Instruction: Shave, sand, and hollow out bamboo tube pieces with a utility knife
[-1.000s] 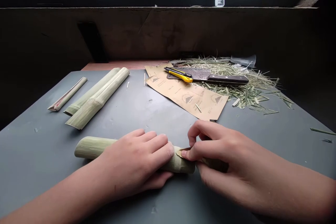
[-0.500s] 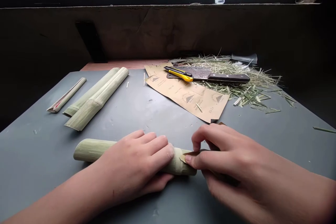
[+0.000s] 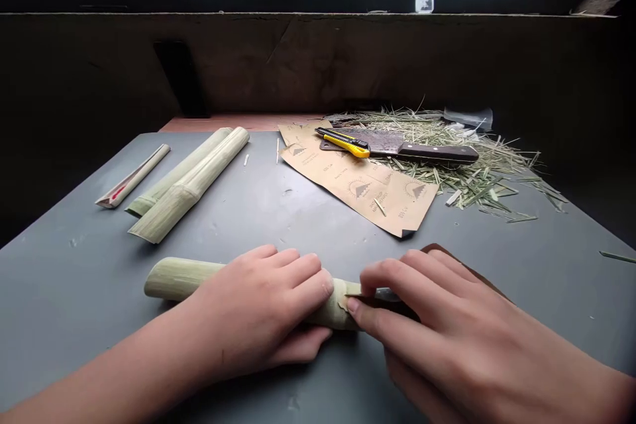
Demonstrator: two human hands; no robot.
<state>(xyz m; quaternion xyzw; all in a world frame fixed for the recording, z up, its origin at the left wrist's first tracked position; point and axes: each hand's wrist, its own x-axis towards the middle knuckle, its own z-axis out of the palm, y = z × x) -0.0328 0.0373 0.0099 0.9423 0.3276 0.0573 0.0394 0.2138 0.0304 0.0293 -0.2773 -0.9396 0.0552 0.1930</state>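
Observation:
A pale green bamboo piece (image 3: 183, 278) lies crosswise on the grey table near me. Wrapped over its middle, my left hand (image 3: 278, 305) grips it from above, thumb on the near side. My right hand (image 3: 422, 324) pinches a bent brown piece of sandpaper (image 3: 464, 265) against the bamboo's right end. Fingers and thumb cover much of the sandpaper, and that end of the bamboo is mostly hidden. A joint ring shows between my two hands.
Two larger bamboo pieces (image 3: 193, 189) and a thin one with a red mark (image 3: 133, 177) lie at the left. Behind my hands, a sandpaper sheet (image 3: 358, 189) lies under a yellow utility knife (image 3: 344, 142) and a cleaver (image 3: 440, 152), beside a heap of bamboo slivers (image 3: 497, 165).
My right hand has slid slightly along the bamboo with the sandpaper, its fingers lying flatter. My left hand stays on the bamboo. The whole view has shifted a little.

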